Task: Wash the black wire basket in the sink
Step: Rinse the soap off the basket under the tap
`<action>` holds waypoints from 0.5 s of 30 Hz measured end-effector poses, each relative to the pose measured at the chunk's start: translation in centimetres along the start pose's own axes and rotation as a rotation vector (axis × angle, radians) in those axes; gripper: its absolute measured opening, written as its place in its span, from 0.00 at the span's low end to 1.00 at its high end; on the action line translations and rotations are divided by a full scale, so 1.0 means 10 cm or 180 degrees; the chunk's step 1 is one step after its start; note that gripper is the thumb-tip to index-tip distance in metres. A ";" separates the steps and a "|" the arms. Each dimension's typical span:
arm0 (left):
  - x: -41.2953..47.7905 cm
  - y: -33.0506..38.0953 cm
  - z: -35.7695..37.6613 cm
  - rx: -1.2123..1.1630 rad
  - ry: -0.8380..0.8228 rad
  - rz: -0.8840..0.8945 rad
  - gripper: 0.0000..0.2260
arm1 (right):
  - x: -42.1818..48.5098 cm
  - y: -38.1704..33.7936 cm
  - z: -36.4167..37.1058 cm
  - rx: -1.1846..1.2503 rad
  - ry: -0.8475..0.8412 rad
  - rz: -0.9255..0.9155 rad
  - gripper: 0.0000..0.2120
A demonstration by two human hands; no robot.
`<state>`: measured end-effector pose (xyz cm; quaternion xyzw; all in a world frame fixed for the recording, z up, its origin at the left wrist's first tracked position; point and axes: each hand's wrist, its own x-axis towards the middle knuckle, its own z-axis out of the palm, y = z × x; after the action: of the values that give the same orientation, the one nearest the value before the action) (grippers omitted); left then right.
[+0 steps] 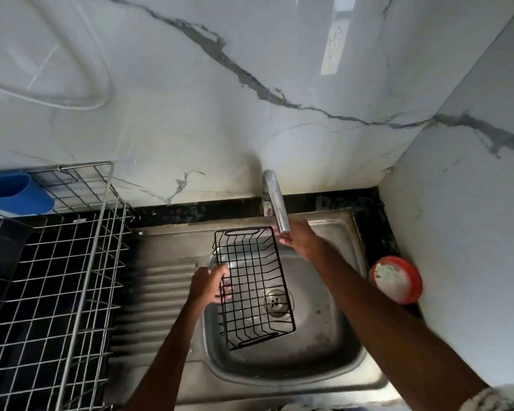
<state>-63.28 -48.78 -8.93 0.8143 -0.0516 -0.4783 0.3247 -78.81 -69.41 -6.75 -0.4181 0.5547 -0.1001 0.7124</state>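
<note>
Black wire is gripped by the left hand (208,284), whose fingers are curled round one long side of the black wire basket (254,287). It is held over the bowl of the steel sink (279,378), above the round drain (275,301). The right hand (301,240) is placed at the tip of the chrome tap (275,203); whether the spout is grasped cannot be told. A ribbed drainboard (158,292) is set to the left, beside a silver wire rack (72,262) and a blue tub (15,194). A round red tub (396,280) is seen on the black counter (377,226), under glossy, grey-veined marble walls (250,99).
</note>
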 end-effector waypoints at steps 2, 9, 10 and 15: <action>-0.14 0.00 0.02 0.0186 0.0065 0.0163 0.19 | -0.23 0.14 -0.05 -0.0244 -0.0090 -0.0181 0.07; -0.70 -0.01 0.12 0.0588 0.0425 0.0490 0.18 | -1.08 0.65 0.02 -0.2091 0.0076 -0.1085 0.15; -0.77 -0.01 0.11 0.0538 0.0427 0.0480 0.24 | -1.19 0.71 0.06 -0.2108 -0.0040 -0.1223 0.16; -0.97 -0.05 0.13 0.0304 0.0224 0.0481 0.62 | -1.61 0.77 0.23 -0.1811 -0.0794 -0.1177 0.17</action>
<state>-69.68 -45.14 -2.40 0.8389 -0.1242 -0.4206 0.3223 -85.13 -53.71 -0.74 -0.7019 0.3842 -0.0172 0.5995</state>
